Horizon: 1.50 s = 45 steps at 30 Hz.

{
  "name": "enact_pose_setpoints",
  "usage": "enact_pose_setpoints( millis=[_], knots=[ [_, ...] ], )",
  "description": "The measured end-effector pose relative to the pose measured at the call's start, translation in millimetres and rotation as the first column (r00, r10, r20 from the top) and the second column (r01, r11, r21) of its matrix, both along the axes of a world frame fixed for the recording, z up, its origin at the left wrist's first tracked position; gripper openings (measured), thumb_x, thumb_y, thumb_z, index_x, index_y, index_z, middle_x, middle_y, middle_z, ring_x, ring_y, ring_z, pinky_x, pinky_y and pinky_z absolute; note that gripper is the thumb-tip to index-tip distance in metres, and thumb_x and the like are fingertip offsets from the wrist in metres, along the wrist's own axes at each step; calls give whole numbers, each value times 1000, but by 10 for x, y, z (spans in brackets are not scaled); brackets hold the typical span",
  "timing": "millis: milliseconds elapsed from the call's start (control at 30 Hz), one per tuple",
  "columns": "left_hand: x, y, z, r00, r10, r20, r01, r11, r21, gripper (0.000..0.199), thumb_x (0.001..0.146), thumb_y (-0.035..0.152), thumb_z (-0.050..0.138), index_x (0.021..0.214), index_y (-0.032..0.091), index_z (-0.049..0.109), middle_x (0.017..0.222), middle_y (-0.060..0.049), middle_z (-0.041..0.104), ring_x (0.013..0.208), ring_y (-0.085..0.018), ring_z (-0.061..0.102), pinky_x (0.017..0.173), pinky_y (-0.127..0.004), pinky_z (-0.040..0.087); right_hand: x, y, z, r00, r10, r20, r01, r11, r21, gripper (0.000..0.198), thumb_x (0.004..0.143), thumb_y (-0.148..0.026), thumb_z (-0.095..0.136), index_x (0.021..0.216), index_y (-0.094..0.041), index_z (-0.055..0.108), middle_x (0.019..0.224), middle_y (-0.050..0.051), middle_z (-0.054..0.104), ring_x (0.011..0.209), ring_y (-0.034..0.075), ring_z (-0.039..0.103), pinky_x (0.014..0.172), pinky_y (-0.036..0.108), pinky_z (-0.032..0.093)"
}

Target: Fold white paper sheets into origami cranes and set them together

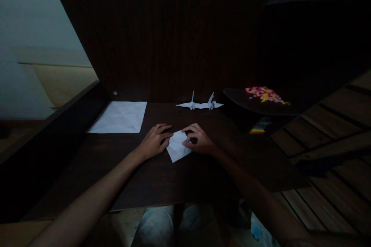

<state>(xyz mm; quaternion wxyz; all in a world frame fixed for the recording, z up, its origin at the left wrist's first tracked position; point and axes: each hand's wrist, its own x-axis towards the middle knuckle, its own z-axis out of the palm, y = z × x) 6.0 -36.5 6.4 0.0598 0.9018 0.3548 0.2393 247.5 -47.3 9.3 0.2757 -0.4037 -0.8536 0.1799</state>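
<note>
Two hands on one paper, poor light

The paper (175, 147) lies on the desk (139, 185), near its middle, between the left hand (158, 139) and the right hand (200, 141). It shows faint lines and appears to be folded.

The left hand touches the left edge with fingers loosely extended. Whether they pinch the edge or merely press on it cannot be told. The right hand curves over the right side, a dark gap standing between thumb and forefinger; whether any fingertips close on the paper cannot be told either.

Beyond the hands, two joined cranes (200, 105) stand near the back panel (174, 46). A larger sheet (120, 117) lies to the left, well apart from the paper. To the right, a heap of coloured bits (265, 95) sits on the shelf (236, 96).

Findings on risk, as judged: uneven pressure between the hands could skew the paper and set a crease off line. Dim light could hide a misaligned edge. A hard pull from opposite sides could tear the paper. A forward sweep of the right hand could knock the cranes.
</note>
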Motion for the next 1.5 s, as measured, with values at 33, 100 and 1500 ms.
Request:
enact_pose_setpoints(
  millis=[33, 100, 1500],
  knots=[
    [-2, 4, -5, 1000, 21, 8, -22, 1000, 3, 30, 86, 22, 50, 113, 19, 64, 129, -9, 55, 121, -26, 44, 100, -46, 39, -2, 1, -9, 1000, -11, -7, 11, 1000, -12, 11, 75, -32, 67, 74, -21, 69, 117, 6, 61, 112, 25, 44, 96, 46, 37],
    [-5, 9, -14, 999, 48, 20, -48, 999, -9, 34, 87, 25, 49, 119, 17, 60, 126, -10, 58, 118, -25, 46, 99, -45, 40, -7, 6, -33, 999, -50, -3, 50, 998, -47, 30, 73, -36, 69, 100, -22, 68, 128, 9, 55, 118, 26, 40, 99, 46, 35],
    [-10, 18, 13, 994, 52, 99, -44, 996, -79, 20, 83, 32, 57, 80, 21, 73, 108, -6, 65, 101, -23, 53, 89, -41, 44, -22, 23, -73, 989, -146, 7, 146, 989, 32, 26, 76, -38, 68, 97, -23, 70, 119, 8, 61, 107, 25, 46, 92, 48, 38]
  ],
)
